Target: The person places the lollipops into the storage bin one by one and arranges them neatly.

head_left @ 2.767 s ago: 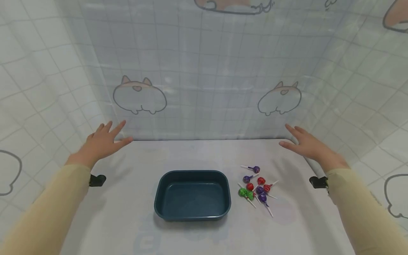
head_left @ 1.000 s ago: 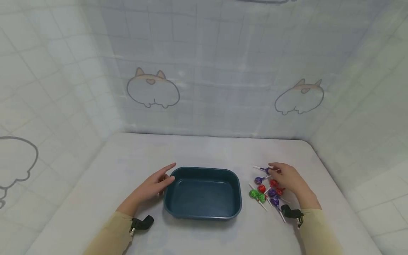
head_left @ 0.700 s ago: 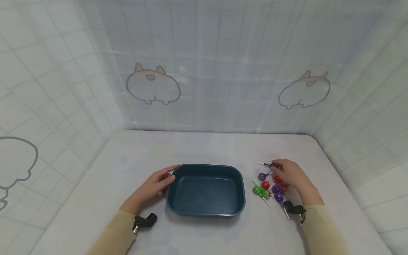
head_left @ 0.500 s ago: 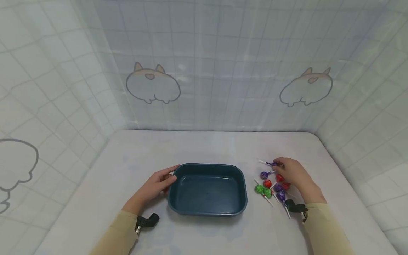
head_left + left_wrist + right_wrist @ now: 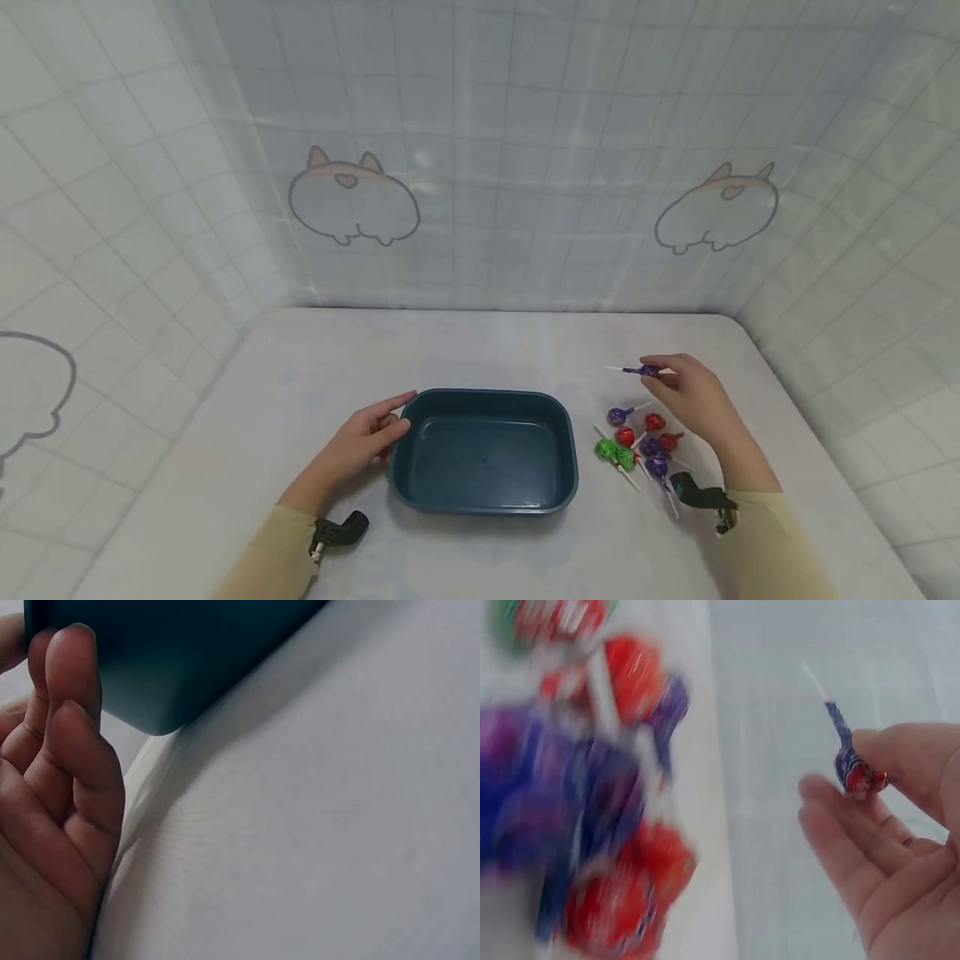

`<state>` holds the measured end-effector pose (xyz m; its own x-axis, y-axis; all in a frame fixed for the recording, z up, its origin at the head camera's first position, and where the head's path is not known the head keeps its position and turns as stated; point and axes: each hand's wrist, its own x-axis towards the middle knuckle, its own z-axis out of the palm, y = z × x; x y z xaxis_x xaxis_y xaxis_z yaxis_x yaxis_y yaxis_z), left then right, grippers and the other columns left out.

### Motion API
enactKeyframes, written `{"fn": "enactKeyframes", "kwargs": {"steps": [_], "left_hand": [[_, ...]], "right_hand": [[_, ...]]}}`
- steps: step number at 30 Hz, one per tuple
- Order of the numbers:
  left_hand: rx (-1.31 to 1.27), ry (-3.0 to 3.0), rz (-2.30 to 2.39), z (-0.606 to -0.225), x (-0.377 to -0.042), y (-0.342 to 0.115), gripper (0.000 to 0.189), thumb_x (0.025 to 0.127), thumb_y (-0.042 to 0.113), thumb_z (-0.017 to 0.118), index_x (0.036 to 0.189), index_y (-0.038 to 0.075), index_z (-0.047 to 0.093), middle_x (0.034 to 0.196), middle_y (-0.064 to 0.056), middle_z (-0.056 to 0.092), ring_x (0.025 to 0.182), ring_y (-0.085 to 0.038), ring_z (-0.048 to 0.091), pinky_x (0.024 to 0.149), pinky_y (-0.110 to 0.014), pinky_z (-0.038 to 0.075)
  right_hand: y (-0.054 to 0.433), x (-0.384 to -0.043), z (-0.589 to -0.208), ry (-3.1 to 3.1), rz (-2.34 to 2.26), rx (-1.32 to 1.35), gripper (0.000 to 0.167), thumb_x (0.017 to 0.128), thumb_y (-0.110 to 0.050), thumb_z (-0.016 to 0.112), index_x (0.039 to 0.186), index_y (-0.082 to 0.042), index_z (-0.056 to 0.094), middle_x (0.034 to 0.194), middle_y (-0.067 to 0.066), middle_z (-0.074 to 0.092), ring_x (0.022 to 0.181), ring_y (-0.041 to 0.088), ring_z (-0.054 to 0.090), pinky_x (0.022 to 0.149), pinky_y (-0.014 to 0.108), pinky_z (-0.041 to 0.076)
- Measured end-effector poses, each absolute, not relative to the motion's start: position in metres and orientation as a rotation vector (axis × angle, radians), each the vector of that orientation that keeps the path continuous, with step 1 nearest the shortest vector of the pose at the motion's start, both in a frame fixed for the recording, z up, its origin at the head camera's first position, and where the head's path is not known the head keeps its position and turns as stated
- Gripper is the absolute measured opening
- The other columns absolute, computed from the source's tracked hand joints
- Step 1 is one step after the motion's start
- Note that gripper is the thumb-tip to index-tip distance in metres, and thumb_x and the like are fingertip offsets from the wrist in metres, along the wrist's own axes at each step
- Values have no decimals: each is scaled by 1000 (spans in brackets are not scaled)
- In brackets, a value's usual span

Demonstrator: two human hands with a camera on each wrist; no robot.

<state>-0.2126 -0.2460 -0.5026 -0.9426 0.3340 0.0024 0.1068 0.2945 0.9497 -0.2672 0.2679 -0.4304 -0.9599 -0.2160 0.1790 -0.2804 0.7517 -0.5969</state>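
Right hand [image 5: 696,398] is pinching a purple lolly [image 5: 649,370] far of the pile [image 5: 651,447] (red, green, purple); left hand [image 5: 362,437] is gripping the tub [image 5: 483,462], left rim.

Not one word, brand or number was readable here! Pinched in the right hand [image 5: 696,402], the purple lollipop [image 5: 859,774] flashed pale print over a red patch, too small to make out. On the near side of that grip, a red lollipop [image 5: 611,915] bore white marks, pure blur! Farther from the fingertips, a green-and-red wrapper [image 5: 559,619] showed white streaks, just as illegible.
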Motion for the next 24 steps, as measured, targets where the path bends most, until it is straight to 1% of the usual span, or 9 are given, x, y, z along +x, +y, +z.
{"fn": "enactKeyframes", "kwargs": {"steps": [6,9,13,16,19,24], "left_hand": [[463,2413,1686,-500,-210,-250,53,100,29,60,149,18,44,77,-11,57,61,-27,55,57,-34,51],[472,2406,1709,-500,-210,-252,51,101,27,60,149,18,45,77,-10,57,62,-29,55,57,-34,50],[495,2385,1747,-502,-210,-250,50,101,23,59,149,17,45,77,-11,57,62,-32,53,56,-34,49],[479,2368,1765,-505,-210,-247,49,101,24,60,148,18,47,78,-11,57,63,-31,53,57,-34,49],[441,2359,1773,-507,-210,-245,49,100,29,61,146,21,49,79,-12,57,63,-28,54,58,-33,50],[415,2364,1775,-507,-209,-243,50,99,32,62,146,22,49,80,-13,57,64,-27,54,58,-34,50]], "right_hand": [[246,-261,-421,-2826,1248,445,37,96,-33,67,127,-13,62,121,10,61,110,33,64,86,49,52],[234,-261,-415,-2842,1306,488,37,94,-33,70,126,-16,64,121,9,63,110,32,64,85,48,53],[221,-262,-407,-2865,1322,554,38,91,-35,73,124,-19,66,121,6,64,111,31,64,86,46,53],[212,-264,-402,-2871,1310,612,39,90,-35,75,124,-19,66,118,2,66,107,26,65,85,43,54],[200,-266,-398,-2880,1304,679,39,90,-35,74,124,-17,66,115,-2,67,102,19,67,84,39,55],[172,-271,-392,-2893,1293,841,39,90,-35,74,123,-16,69,111,-3,68,98,13,68,83,36,55]]}}
